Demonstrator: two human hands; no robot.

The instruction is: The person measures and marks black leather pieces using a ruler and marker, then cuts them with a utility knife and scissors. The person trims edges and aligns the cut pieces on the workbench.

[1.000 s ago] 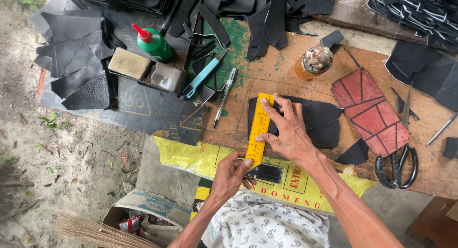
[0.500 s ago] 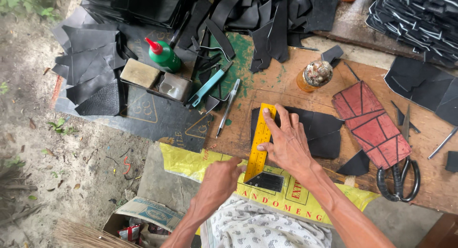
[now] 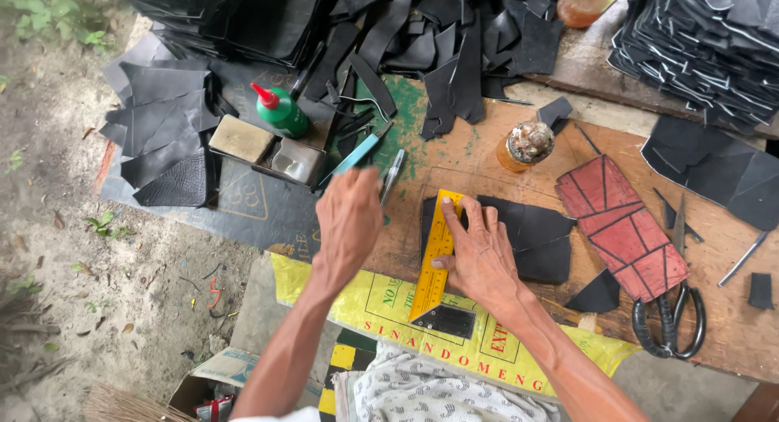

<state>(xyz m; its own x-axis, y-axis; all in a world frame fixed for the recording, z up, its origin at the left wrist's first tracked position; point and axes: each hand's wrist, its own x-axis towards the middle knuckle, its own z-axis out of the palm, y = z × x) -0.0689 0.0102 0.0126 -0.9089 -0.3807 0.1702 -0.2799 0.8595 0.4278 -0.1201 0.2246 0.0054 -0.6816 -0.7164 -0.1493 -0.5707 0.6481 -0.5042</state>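
My right hand lies flat on a yellow try square ruler and presses it onto a black leather piece on the wooden board. My left hand hovers to the left of the ruler, fingers loosely curled. Its fingertips are close to a silver pen-like tool and a teal-handled cutter. I cannot make out anything held in the left hand.
A red patterned template and black scissors lie on the right. A glue jar, a green squeeze bottle and a small metal tray stand behind. Stacks of black leather fill the back. A yellow sack hangs over the front edge.
My left hand has left the ruler's lower end and moved up and left toward the tools. My right hand has stayed pressed on the ruler.
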